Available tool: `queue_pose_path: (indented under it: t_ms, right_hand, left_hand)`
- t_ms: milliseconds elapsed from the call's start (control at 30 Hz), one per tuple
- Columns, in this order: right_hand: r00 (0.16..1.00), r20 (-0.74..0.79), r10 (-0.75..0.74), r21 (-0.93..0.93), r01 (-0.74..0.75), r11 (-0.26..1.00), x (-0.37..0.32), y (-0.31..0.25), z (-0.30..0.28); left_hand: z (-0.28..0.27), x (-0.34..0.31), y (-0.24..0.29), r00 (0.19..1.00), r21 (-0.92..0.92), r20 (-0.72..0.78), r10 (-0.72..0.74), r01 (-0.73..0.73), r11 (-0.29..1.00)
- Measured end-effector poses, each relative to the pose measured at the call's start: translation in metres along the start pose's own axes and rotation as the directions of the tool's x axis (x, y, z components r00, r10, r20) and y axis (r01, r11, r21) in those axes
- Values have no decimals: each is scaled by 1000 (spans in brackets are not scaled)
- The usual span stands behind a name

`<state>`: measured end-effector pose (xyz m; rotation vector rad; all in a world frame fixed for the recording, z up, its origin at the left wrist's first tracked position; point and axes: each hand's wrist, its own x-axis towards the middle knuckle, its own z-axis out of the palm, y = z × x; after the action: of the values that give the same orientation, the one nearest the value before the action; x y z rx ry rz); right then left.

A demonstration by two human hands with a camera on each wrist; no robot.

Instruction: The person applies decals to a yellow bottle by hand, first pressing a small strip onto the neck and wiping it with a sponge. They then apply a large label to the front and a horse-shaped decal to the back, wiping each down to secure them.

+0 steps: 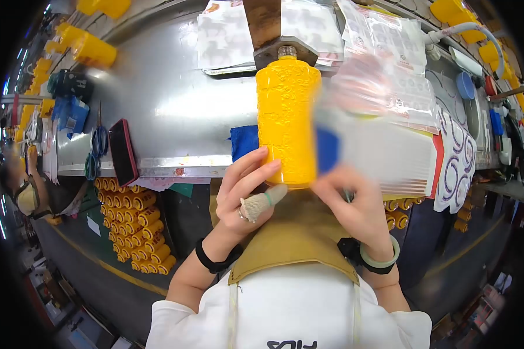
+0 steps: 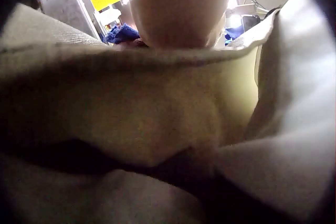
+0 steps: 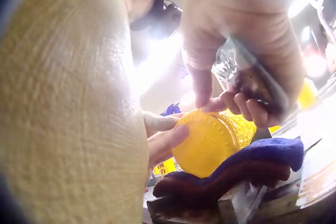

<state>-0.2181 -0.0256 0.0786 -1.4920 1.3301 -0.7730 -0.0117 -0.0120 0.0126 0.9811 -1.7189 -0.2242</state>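
Note:
A yellow embossed bottle (image 1: 288, 122) lies with its neck pointing away from me, resting on a blue cloth (image 1: 243, 141) at the metal table's front edge. My left hand (image 1: 271, 174) grips the bottle's base, and its thumb wears a fabric finger cot. My right hand (image 1: 343, 186) is at the base too, blurred in the head view. In the right wrist view the right hand (image 3: 218, 103) touches the bottle (image 3: 212, 140) with its fingertips while holding a clear plastic item (image 3: 247, 74) in its curled fingers. The blue cloth (image 3: 257, 155) lies under the bottle. The left wrist view shows only cloth close up.
Sheets of labels (image 1: 454, 163) lie at the right and far side of the metal table (image 1: 174, 110). A red-cased phone (image 1: 123, 152) and blue scissors (image 1: 99, 142) sit at the left. Several yellow bottles (image 1: 137, 227) are stacked below the table, with more (image 1: 93, 49) at the back left.

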Motion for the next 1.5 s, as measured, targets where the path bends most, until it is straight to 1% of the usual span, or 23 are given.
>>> queue_pose_path:
  t_ms: [33,67,133,267,367,400,467,533,567,600,667,700,767,867,967,1100,1167,1200,1300,1367,1400,1467,1500]
  right_hand:
    - [1000,-3,1,2,-1,1000,0,1,1]
    - [1000,-13,-10,3,11,1000,0,1,2]
    - [999,-25,-24,4,24,1000,0,1,2]
    - [999,-26,-33,-44,31,999,0,0,2]
    - [998,-32,-62,-75,59,995,0,-2,1]
    - [996,-39,-85,-97,80,992,0,-2,0]
    - [996,-68,-51,-66,46,997,-2,4,-4]
    - [996,-92,-18,-33,15,999,-3,8,-8]
    - [996,-90,-1,-24,-1,1000,-4,9,-9]
    - [996,-87,15,-17,-17,1000,-4,9,-10]
    - [997,-77,17,-1,-18,1000,-5,8,-8]
    - [998,-65,14,14,-13,1000,-4,8,-6]
    - [997,-70,14,31,-12,999,-4,9,-4]
    - [997,-74,18,62,-13,998,-4,9,-1]
    - [997,-65,34,92,-28,995,-4,9,1]
    - [998,-45,38,118,-33,992,-4,10,3]
    - [997,-54,60,144,-52,988,-3,14,2]
    - [995,-58,82,170,-71,983,-3,15,2]
    - [993,-103,53,140,-38,989,-3,10,-3]
    - [992,-119,48,154,-29,988,-4,9,-2]
    - [991,-129,41,173,-18,985,-4,8,-1]
    - [990,-138,38,172,-14,985,-5,6,-1]
    - [989,-139,44,178,-19,984,-5,4,-1]
  left_hand:
    - [-1,-3,4,992,-1,12,-124,124,992]
    - [-3,-2,4,992,-2,15,-122,122,993]
    - [-8,2,4,994,96,90,64,-73,993]
    - [-9,8,13,987,131,141,72,-91,987]
    - [-8,10,11,987,109,156,42,-60,992]
    - [-8,7,8,990,80,133,44,-55,995]
    - [-5,1,2,991,43,120,55,-61,997]
    - [-3,-6,0,999,22,24,-30,30,999]
    - [-4,-9,2,993,-15,18,-116,116,993]
    - [-4,-8,2,993,-19,24,-113,114,993]
    - [-5,-5,3,998,50,45,-43,41,998]
    - [-5,-5,2,998,49,46,-39,37,998]
    - [-5,-5,1,999,69,40,34,-37,997]
    - [-9,-8,0,996,141,77,54,-65,988]
    - [-12,-7,3,990,160,124,59,-78,984]
    - [-13,-3,3,987,170,138,84,-107,980]
    - [-16,0,2,972,217,206,111,-156,964]
    - [-17,2,2,972,216,206,112,-156,964]
    - [-18,12,2,954,238,257,155,-218,946]
    - [-17,21,2,920,286,299,253,-339,896]
    - [-15,26,2,920,284,290,263,-345,894]
    - [-10,37,3,875,264,363,321,-426,865]
    - [-7,43,0,864,170,393,315,-405,898]
